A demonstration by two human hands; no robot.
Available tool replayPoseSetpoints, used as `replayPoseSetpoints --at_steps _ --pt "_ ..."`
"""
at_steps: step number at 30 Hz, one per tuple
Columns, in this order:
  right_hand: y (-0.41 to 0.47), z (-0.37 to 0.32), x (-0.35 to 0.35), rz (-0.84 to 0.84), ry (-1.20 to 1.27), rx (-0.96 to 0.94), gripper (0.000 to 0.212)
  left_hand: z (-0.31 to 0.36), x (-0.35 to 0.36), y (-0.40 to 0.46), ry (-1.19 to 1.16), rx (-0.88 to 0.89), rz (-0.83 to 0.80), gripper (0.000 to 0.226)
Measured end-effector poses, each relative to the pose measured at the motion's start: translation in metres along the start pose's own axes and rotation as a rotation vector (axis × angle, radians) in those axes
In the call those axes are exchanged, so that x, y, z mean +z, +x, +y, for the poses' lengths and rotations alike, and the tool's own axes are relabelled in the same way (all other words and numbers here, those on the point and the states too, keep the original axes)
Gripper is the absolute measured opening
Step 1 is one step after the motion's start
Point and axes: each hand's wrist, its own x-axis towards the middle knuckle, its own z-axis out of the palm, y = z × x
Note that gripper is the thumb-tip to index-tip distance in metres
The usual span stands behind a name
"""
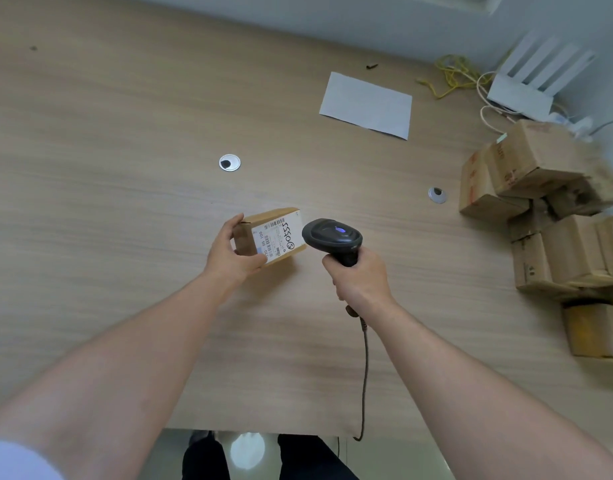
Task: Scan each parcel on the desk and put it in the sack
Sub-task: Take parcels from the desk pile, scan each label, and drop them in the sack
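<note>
Scanner sits gripped in your right hand mid-frame, nose beside the labelled parcel your left hand clutches; more boxes stacked right of tabletop.

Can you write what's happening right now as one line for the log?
step: scanning | left hand: holds parcel, label up | right hand: aims scanner at label | pile: waiting | sack: unseen

Matt cardboard parcel (paper label)
</note>
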Motion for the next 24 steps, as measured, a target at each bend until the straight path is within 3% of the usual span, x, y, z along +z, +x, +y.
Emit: replayPoseSetpoints --at_steps 7,12,16,21,24 --pt "-0.001 0.003 -0.003 0.027 0.034 0.019 0.020 -0.005 0.004 0.001 0.060 -0.141 0.045 0.083" --pt "0.003 0.005 0.011 0.045 0.066 0.037 0.021 -0.026 0.004 0.010 0.271 -0.308 0.012 0.078" --pt "0.009 0.005 0.022 0.089 0.094 0.055 0.021 -0.030 0.012 0.008 0.465 -0.342 0.036 0.075" --pt "0.017 0.010 0.022 0.125 0.064 0.045 0.019 -0.018 0.026 0.004 0.808 -0.007 0.010 0.109" --pt "0.021 0.011 0.020 0.140 0.051 0.045 0.019 -0.012 0.040 0.001 0.945 0.121 -0.005 0.106"
